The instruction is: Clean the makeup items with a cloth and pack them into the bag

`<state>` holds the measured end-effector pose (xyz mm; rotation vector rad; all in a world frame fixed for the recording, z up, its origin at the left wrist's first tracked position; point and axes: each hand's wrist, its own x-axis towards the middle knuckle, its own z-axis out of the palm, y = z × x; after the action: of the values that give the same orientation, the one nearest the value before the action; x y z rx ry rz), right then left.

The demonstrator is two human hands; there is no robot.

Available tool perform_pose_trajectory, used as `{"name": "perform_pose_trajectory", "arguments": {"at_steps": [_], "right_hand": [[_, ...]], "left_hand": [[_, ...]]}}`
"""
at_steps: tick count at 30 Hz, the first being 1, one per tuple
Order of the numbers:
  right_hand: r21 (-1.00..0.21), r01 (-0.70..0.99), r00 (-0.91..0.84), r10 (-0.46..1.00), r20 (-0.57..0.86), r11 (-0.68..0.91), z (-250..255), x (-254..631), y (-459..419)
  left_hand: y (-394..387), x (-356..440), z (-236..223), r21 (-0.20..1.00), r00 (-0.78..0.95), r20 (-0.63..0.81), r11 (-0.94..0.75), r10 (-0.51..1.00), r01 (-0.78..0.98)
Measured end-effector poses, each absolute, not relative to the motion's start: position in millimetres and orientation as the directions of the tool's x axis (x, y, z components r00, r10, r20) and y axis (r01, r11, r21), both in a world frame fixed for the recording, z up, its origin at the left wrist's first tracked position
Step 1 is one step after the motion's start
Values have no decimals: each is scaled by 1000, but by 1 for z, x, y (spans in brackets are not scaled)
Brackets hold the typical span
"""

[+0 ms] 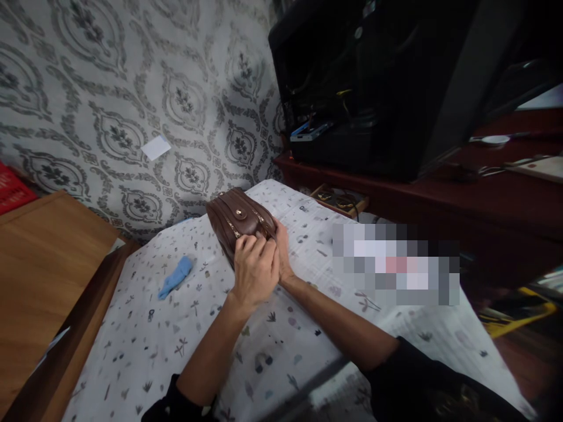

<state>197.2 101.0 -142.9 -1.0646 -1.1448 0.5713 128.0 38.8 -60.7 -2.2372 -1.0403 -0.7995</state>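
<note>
A brown leather pouch (235,220) with zips and a snap button stands on the patterned white tablecloth (145,334). My left hand (254,266) is closed in a pinch on the pouch's near end, by a zip. My right hand (281,249) is mostly hidden behind the left; its fingers press against the pouch's right side. A small blue cloth (176,276) lies on the tablecloth to the left of my hands.
A wooden surface (44,258) stands to the left. A dark red cabinet (440,193) on the right carries a black television (373,88). Patterned wallpaper (132,88) bears a white note (155,147). A blurred patch lies at right on the cloth.
</note>
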Motion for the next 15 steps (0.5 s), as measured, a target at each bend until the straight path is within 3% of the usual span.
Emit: {"name": "perform_pose_trajectory", "arguments": {"at_steps": [8, 15], "right_hand": [[-896, 151, 370, 817, 443, 418, -149, 192, 111], [-863, 172, 214, 837, 504, 476, -165, 205, 104]], "left_hand": [[21, 132, -73, -216, 477, 636, -453, 607, 865], [6, 131, -70, 5, 347, 569, -425, 745, 905]]}}
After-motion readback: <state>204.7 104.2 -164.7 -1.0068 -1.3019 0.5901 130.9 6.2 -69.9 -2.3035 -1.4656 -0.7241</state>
